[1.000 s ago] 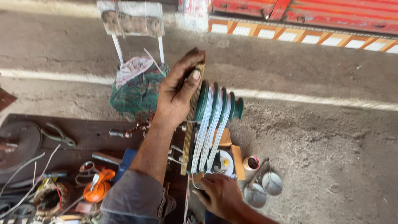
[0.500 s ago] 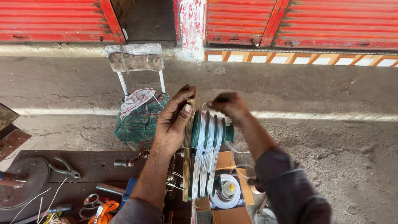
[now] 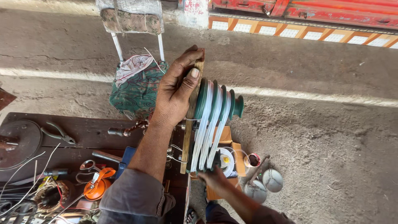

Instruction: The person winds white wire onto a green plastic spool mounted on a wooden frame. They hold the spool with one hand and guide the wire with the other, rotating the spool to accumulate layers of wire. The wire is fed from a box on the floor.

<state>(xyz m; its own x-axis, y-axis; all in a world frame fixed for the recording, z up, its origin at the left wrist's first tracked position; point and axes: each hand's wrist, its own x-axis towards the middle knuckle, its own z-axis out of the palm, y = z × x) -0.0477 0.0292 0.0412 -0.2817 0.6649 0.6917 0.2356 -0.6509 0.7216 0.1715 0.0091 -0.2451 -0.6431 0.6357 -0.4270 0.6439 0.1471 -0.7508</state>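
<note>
1. The left hand (image 3: 176,93) is wrapped around the top of a wooden strip (image 3: 190,124); its grip is closed on the strip, thumb pressed on the front edge.
2. Against the strip stands a green stepped former (image 3: 219,105), upright above the edge of the table (image 3: 99,137). White wire (image 3: 207,132) runs in several bands down its grooves.
3. The right hand (image 3: 213,178) is at the lower end of the former, fingers touching the wire loops; whether its grip is closed on them cannot be told.
4. Below the former sits an open cardboard box (image 3: 232,153) holding a spool of white wire, on the floor beside the table.
5. On the table lie pliers (image 3: 58,132), scissors (image 3: 89,166), an orange tool (image 3: 97,186) and loose wire ends.
6. Two metal bowls (image 3: 265,184) lie on the ground to the right of the box.
7. Behind the table stands a chair (image 3: 132,20) with a green cloth bag (image 3: 137,91) hanging below it.
</note>
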